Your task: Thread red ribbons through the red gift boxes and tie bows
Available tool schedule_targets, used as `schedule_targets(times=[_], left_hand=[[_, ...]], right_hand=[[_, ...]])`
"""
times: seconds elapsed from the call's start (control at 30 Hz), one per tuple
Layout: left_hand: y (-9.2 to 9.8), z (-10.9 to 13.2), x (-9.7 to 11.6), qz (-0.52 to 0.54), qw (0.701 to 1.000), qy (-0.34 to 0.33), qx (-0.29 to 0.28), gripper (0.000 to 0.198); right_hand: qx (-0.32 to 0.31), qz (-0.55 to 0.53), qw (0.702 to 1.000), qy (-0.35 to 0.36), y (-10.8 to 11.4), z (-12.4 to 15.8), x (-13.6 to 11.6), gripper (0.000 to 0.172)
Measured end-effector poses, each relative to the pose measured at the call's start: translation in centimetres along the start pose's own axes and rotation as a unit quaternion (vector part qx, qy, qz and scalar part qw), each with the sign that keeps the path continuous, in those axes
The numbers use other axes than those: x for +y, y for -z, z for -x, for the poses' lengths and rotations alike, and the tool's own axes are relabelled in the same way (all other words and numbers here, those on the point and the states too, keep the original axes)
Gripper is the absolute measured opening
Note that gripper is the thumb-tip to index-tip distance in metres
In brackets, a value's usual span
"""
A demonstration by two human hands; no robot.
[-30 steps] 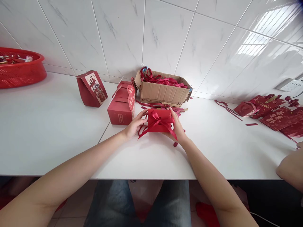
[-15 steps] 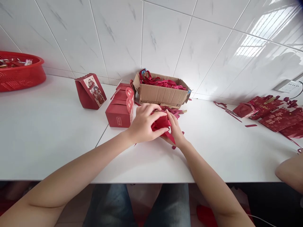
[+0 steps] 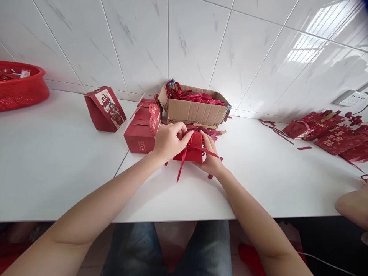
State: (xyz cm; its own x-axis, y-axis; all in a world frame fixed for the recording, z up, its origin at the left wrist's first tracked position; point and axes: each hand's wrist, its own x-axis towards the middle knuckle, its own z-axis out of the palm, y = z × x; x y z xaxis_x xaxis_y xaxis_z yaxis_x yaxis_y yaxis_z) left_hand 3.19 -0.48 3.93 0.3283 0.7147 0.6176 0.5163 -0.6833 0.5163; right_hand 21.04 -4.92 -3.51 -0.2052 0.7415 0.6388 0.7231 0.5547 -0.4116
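A small red gift box (image 3: 196,154) sits between my hands, with a red ribbon (image 3: 181,165) tied over it and two loose tails hanging out. My left hand (image 3: 171,141) is closed, its thumb and forefinger pinching the ribbon at the top of the box. Wrapped along the box's right side, my right hand (image 3: 212,155) steadies it, fingers at the far edge and palm below. Just left stands a dark red handled carton (image 3: 140,134). Behind the gift box, cut ribbon pieces (image 3: 211,132) lie on the table, partly hidden by my hands.
An open cardboard box (image 3: 195,111) full of red ribbons stands against the tiled wall. Left are a red printed box (image 3: 105,109) and a red plastic basket (image 3: 23,90). Several red gift bags (image 3: 335,142) lie at the right, near another person's arm (image 3: 352,207).
My left hand has gone from covering the gift box with spread fingers to pinching its ribbon. The box top and ribbon tails now show. The view has shifted slightly.
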Motion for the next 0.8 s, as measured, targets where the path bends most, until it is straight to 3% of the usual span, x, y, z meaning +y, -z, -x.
schedule_targets(times=[0.07, 0.17, 0.27, 0.5, 0.8], left_hand=[[0.4, 0.0, 0.0, 0.073, 0.997, 0.026, -0.012, 0.024], [1.4, 0.0, -0.5, 0.202, 0.976, 0.082, 0.015, 0.025], [2.1, 0.3, -1.8, 0.271, 0.958, 0.080, 0.046, 0.025], [2.2, 2.9, -4.3, 0.236, 0.969, 0.021, 0.072, 0.029], [1.2, 4.4, -4.2, 0.165, 0.986, -0.014, 0.000, 0.031]], right_hand=[[0.000, -0.008, 1.000, -0.005, 0.0, 0.1, 0.2, 0.101], [-0.002, -0.023, 1.000, -0.006, -0.1, 0.2, 0.5, 0.100], [-0.001, -0.025, 1.000, -0.003, -0.1, 0.2, 0.5, 0.098], [0.005, -0.050, 0.999, -0.004, -0.4, 0.4, 0.8, 0.097], [0.030, -0.037, 0.998, -0.031, -0.6, 0.5, 1.5, 0.101]])
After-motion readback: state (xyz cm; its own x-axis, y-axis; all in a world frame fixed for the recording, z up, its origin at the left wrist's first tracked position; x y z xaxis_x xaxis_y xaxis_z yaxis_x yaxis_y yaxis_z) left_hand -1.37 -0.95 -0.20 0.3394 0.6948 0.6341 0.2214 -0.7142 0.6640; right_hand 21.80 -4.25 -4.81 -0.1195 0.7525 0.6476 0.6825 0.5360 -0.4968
